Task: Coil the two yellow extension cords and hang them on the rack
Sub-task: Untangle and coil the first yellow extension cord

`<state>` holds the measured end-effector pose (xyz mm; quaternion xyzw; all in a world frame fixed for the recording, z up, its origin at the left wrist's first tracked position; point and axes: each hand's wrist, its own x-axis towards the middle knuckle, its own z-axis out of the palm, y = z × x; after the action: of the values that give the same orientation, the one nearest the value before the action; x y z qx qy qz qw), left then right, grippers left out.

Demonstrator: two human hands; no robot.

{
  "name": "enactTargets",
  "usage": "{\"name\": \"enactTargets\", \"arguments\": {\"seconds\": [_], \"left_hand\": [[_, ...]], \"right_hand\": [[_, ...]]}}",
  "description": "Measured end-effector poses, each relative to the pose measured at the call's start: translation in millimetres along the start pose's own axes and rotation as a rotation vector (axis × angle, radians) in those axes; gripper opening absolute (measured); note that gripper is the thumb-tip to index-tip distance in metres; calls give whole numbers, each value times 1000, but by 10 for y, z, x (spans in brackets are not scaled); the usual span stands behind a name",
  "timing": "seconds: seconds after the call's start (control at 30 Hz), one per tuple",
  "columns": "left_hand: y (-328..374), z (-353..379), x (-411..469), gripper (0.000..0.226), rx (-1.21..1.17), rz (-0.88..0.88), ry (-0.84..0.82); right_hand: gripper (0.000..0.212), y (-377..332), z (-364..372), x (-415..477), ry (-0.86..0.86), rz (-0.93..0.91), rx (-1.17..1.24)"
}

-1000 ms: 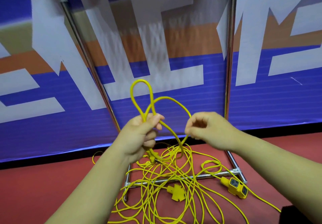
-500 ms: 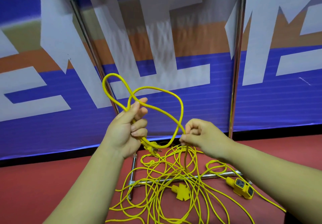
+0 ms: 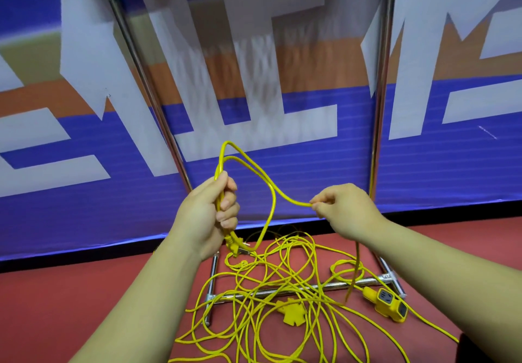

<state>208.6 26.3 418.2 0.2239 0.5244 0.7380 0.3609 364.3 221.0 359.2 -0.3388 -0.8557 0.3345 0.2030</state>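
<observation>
The left hand (image 3: 210,213) is closed in a fist around the cord (image 3: 269,190), gripping a couple of loops that stand up above the fist, with the plug (image 3: 236,245) hanging just below it; holding the gathered turns upright in one fist keeps them stacked so each new turn can be laid against the last. The right hand (image 3: 343,210) pinches the same cord between thumb and fingertips off to the side, the stretch between the hands sagging in a shallow curve, and from the pinch the cord drops straight down to the floor; this reads as feeding out the length for the next loop. The rest lies in a loose tangle (image 3: 282,292) on the red floor (image 3: 56,306), draped over the rack (image 3: 378,108) base bar, with a flat yellow connector (image 3: 291,310) in the middle and a yellow socket block (image 3: 387,303) at the right by the rack foot. Which strands belong to which of the two cords cannot be told. Coiling looks barely begun and nothing hangs on the rack in view. The banner (image 3: 423,165) behind shows large white shapes on blue and orange, likely parts of letters, but no word can be read; no brand is legible on the socket block.
</observation>
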Motion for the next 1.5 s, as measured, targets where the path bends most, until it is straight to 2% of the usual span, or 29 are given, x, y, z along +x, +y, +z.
{"name": "enactTargets", "arguments": {"seconds": [0.13, 0.27, 0.37, 0.43, 0.53, 0.67, 0.83, 0.9, 0.97, 1.07, 1.13, 1.17, 1.23, 1.33, 1.43, 1.5], "left_hand": [[-132, 15, 5, 17, 307, 80, -4], [-257, 22, 2, 19, 601, 74, -113], [-303, 49, -17, 26, 791, -2, -240], [-316, 95, -27, 16, 826, -2, -259], [-260, 134, -24, 16, 776, 75, -178], [-119, 61, 18, 18, 379, 87, -91], [-82, 78, 5, 15, 203, 55, -61], [-64, 59, 14, 16, 156, 36, -30], [-47, 7, 32, 20, 135, 26, 8], [-74, -122, 85, 26, 247, 31, 123], [-107, -185, 95, 29, 397, 33, 166], [-119, -196, 92, 30, 436, 25, 160], [-125, -175, 73, 32, 434, 5, 122], [-109, -97, 42, 32, 388, 4, 72], [-121, -21, 19, 31, 344, 16, 33], [-150, 24, 2, 31, 355, 25, 15]], "right_hand": [[8, -170, -135, -120, -213, -145, 54], [8, -260, -263, -181, -337, -196, 247], [10, -277, -296, -205, -347, -185, 428], [9, -281, -305, -210, -334, -155, 580], [6, -226, -328, -190, -440, -134, 724], [22, -59, -352, -134, -583, -83, 728], [14, 1, -227, -138, -708, -112, 680], [13, -29, -192, -158, -661, -84, 705], [9, -59, -203, -139, -465, -53, 733], [8, -30, -291, -45, -73, -97, 592], [7, 33, -356, 10, 91, -199, 267], [6, 56, -379, 20, 109, -268, 85], [12, 36, -398, -1, 46, -384, -171], [18, -68, -350, -56, -128, -471, -366], [21, -154, -267, -106, -273, -569, -454], [21, -182, -238, -140, -355, -622, -418]]}}
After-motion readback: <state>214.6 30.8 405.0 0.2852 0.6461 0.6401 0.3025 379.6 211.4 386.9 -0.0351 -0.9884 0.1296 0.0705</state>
